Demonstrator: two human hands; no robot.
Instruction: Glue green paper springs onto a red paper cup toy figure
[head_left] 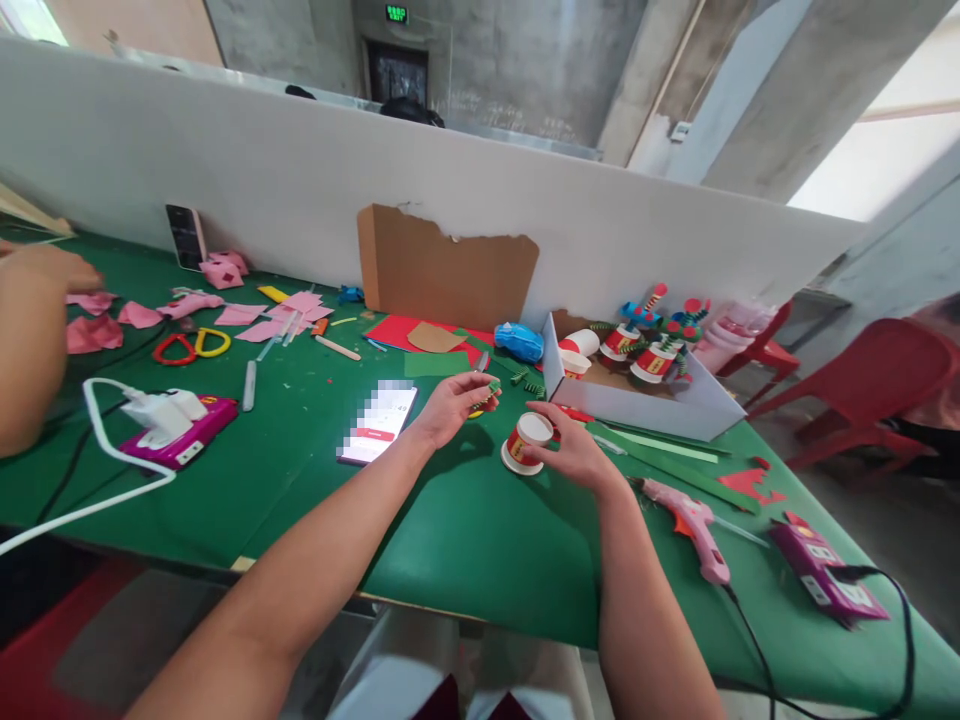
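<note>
The paper cup (526, 443) stands upside down on the green table (465, 540), red band round its side, just in front of you. Your right hand (576, 450) touches its right side, fingers curled loosely against it — whether they clamp it, you cannot tell from this view. Your left hand (452, 403) hovers just left of the cup, fingertips pinched together on a small green and yellow piece (487, 398). A phone (377, 423) lies screen-up beside your left wrist.

To the right, a pink glue gun (694, 525) rests on the table near your forearm. Behind the cup, a white cardboard box (637, 405) holds more decorated cups (645, 355). Further left: scissors with red and yellow handles (191, 346), pink paper scraps (247, 315), a charger on a pink power strip (176, 425).

A white partition board (300, 180) runs along the table's far edge; bare concrete walls (525, 60) stand beyond. Another person's arm (30, 340) works at the left edge. Red plastic chairs (874, 385) sit at the right.
</note>
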